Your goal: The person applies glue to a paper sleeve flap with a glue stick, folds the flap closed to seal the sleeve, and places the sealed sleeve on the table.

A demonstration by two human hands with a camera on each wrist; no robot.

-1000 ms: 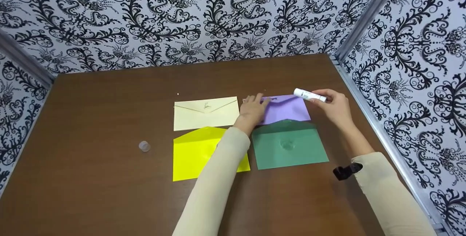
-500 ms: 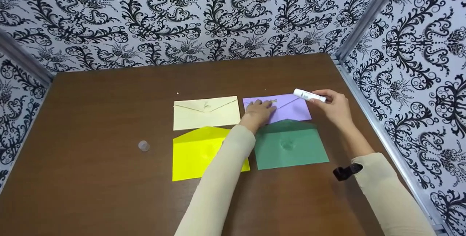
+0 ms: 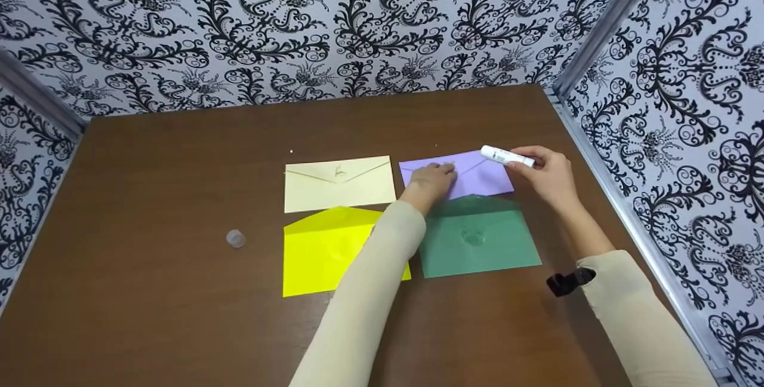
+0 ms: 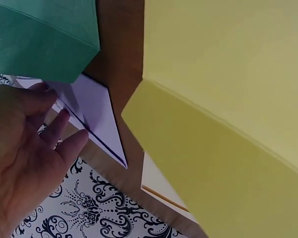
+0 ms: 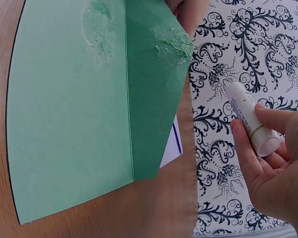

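My left hand (image 3: pixel 432 184) rests on the purple envelope (image 3: pixel 486 178), its fingertips pressing the folded-down flap near its point. In the left wrist view the fingers (image 4: pixel 72 146) are loosely bent, with nothing gripped. My right hand (image 3: pixel 552 178) pinches a white glue stick (image 3: pixel 507 156) between thumb and fingers, held over the purple envelope's right corner. In front lies a green envelope (image 3: pixel 477 249), flap up; the right wrist view shows smeared glue (image 5: pixel 173 44) on its flap and another patch on its body.
A cream envelope (image 3: pixel 340 193) with its flap folded down lies left of the purple one. Before it is a yellow envelope (image 3: pixel 316 255), flap up, partly under my left sleeve. A small translucent cap (image 3: pixel 236 239) sits farther left on the brown table (image 3: pixel 149 196). Patterned walls stand behind and beside.
My left hand has slid right and nearer along the purple envelope, whose flap now lies flatter. The right hand and glue stick have stayed in place.
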